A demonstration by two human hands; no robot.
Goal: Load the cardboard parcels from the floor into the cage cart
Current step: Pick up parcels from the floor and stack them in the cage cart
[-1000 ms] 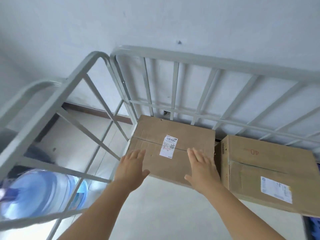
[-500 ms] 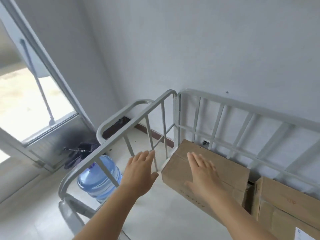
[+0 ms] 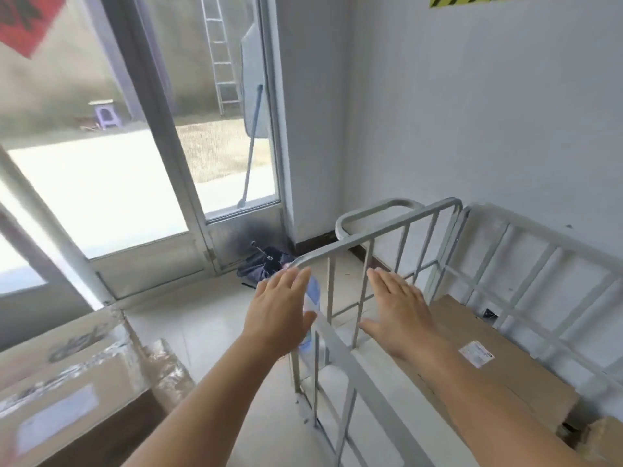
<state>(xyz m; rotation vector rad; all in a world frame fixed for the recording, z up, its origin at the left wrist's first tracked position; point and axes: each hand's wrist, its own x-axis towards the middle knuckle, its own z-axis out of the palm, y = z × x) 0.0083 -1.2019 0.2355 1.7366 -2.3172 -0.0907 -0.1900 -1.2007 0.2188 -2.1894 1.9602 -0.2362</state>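
The grey metal cage cart (image 3: 381,230) stands against the white wall at the right. Inside it lies a flat cardboard parcel (image 3: 499,362) with a white label, and a corner of a second parcel (image 3: 603,439) shows at the bottom right. More taped cardboard parcels (image 3: 67,382) sit on the floor at the lower left. My left hand (image 3: 279,311) hovers open, outside the cart's side rail. My right hand (image 3: 397,308) is open above the cart's inside, clear of the parcel. Neither hand holds anything.
A glass door (image 3: 101,146) fills the left, with a ladder (image 3: 222,52) outside. A dark bag (image 3: 263,267) lies in the corner by the door. A blue water bottle (image 3: 312,298) is mostly hidden behind my left hand and the rail.
My view has swung left and up, from the cart's inside toward the door and the floor parcels. Both hands have lifted off the placed parcel and stay open.
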